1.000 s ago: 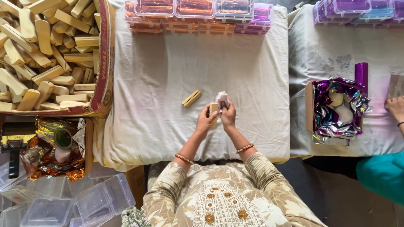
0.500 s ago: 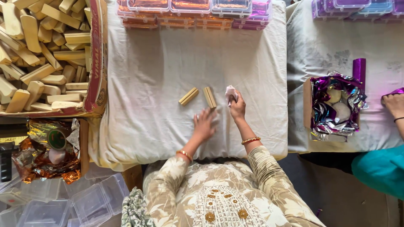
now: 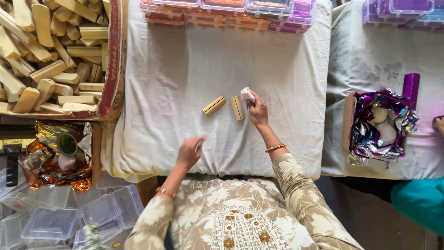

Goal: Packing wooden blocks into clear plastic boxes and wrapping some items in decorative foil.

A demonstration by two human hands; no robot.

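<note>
The right hand (image 3: 257, 107) pinches a small pale pink piece (image 3: 247, 94) at its fingertips, holding it just above the cloth-covered bench (image 3: 175, 83). Two tan wooden blocks (image 3: 213, 105) (image 3: 237, 108) lie immediately left of this hand, the nearer one almost touching it. The left hand (image 3: 189, 150) hovers near the bench's front edge, blurred, fingers loosely curled, holding nothing visible.

Right hand (image 3: 258, 107) pinching a pale cloth (image 3: 247, 94) beside two wooden blocks (image 3: 225, 106), left hand (image 3: 188, 152) hovering, empty.
</note>
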